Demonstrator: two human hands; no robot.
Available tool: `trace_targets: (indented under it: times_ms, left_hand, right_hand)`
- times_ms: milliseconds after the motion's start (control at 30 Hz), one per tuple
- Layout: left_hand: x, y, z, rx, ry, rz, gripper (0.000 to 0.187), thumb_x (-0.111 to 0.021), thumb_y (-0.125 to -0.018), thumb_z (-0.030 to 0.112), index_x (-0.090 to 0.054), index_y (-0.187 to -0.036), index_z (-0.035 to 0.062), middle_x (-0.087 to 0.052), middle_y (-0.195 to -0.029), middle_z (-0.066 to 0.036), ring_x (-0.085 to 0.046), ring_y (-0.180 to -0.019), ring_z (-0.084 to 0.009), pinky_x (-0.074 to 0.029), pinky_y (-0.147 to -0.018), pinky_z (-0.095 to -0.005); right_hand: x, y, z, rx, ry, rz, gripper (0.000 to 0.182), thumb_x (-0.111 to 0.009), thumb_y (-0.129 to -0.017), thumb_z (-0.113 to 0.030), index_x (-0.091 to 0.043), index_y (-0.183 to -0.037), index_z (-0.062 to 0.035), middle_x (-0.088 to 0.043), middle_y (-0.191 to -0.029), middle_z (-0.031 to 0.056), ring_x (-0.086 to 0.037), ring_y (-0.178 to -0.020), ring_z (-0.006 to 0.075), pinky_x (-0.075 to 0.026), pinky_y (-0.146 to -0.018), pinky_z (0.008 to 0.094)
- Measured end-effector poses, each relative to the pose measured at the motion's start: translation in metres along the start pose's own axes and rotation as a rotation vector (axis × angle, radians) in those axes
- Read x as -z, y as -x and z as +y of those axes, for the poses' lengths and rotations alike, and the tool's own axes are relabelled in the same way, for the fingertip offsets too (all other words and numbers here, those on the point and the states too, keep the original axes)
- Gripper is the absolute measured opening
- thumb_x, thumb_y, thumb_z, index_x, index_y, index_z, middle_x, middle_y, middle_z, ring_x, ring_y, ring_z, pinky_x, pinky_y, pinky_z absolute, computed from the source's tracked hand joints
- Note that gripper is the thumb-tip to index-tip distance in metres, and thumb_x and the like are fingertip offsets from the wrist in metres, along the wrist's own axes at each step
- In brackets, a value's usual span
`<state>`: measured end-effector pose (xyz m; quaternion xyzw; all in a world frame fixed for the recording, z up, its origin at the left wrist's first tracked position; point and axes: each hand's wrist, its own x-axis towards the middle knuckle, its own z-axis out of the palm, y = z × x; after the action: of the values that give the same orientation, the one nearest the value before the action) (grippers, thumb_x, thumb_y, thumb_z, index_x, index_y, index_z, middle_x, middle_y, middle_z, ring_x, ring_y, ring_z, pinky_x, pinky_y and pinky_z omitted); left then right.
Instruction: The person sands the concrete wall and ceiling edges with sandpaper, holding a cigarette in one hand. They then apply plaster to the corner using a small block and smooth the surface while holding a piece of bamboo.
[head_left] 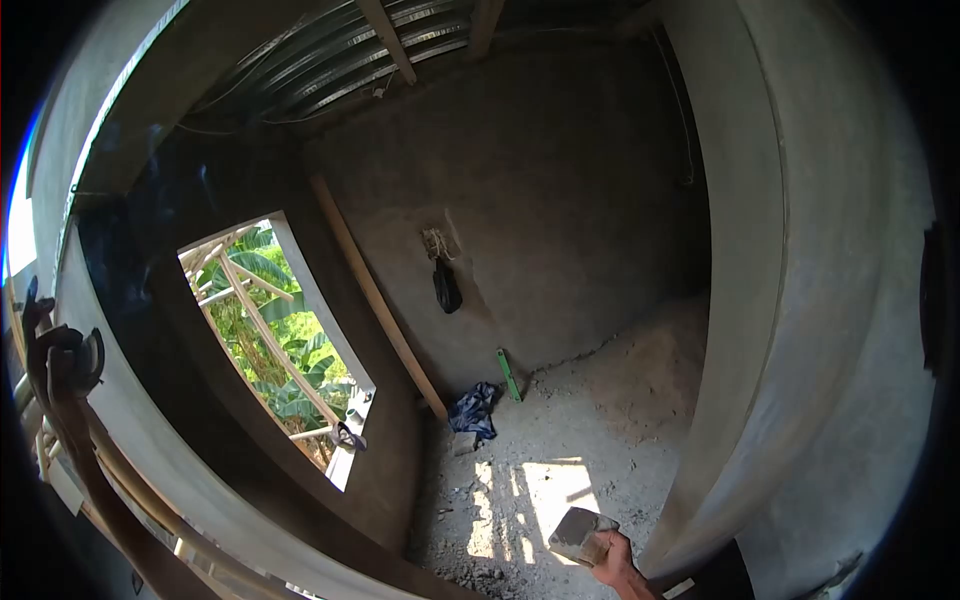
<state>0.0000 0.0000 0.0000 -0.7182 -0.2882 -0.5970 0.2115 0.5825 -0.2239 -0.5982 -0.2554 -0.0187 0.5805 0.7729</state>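
Low in the view, my right hand (615,565) is closed round one end of a grey, squared block (580,535) with a dusty face. The block hangs over the sunlit patch of floor. At the far left, my left hand (42,345) is raised by the edge of the opening, fingers bent round a dark, rounded object (85,362) with a curved rim. What kind of object that is, I cannot tell. The left forearm stretches up from the bottom edge, close to the pale plastered edge of the wall (150,420).
A window opening (270,350) has sandals (348,437) on its sill. A wooden plank (375,300) leans against the far wall. A green spirit level (509,375), dark cloth (474,410) and a sand heap (655,370) lie beyond. A black bag (446,287) hangs from wires.
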Motion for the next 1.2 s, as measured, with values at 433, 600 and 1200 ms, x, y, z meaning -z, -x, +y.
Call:
trace_targets:
  times_ms: [433,600,1200]
  left_hand:
    - [-0.054,-0.026,0.152,-0.041,-0.063,0.273,0.091,-0.050,-0.077,0.065,-0.043,-0.147,0.0082,-0.054,-0.121,-0.016,-0.056,-0.090,-0.0242,-0.048,-0.079,-0.0406]
    - [-0.032,-0.030,0.023,-0.191,-0.040,0.295,0.088,-0.053,-0.070,0.051,-0.044,-0.146,0.0059,-0.055,-0.117,-0.016,-0.055,-0.086,-0.0223,-0.046,-0.072,-0.0365]
    - [-0.061,-0.043,0.169,-0.590,-0.183,0.401,0.051,-0.044,-0.095,0.039,-0.070,-0.080,-0.0030,-0.062,-0.120,-0.027,-0.062,-0.100,-0.0392,-0.054,-0.077,-0.0518]
  right_hand:
    - [-0.447,-0.004,-0.216,1.060,-0.005,-0.286,0.030,-0.060,-0.097,-0.024,-0.059,-0.115,0.0009,-0.061,-0.112,0.0085,-0.056,-0.104,0.0139,-0.044,-0.092,0.0288]
    - [-0.564,0.020,-0.296,1.653,-0.073,-0.452,0.031,-0.055,-0.101,-0.023,-0.056,-0.121,0.0006,-0.061,-0.110,0.0036,-0.053,-0.100,0.0089,-0.042,-0.087,0.0249]
    - [-0.723,0.049,-0.375,2.324,-0.400,-0.041,0.062,-0.045,-0.089,0.001,-0.029,-0.149,0.0063,-0.047,-0.141,0.0263,-0.047,-0.129,0.0383,-0.037,-0.107,0.0440]
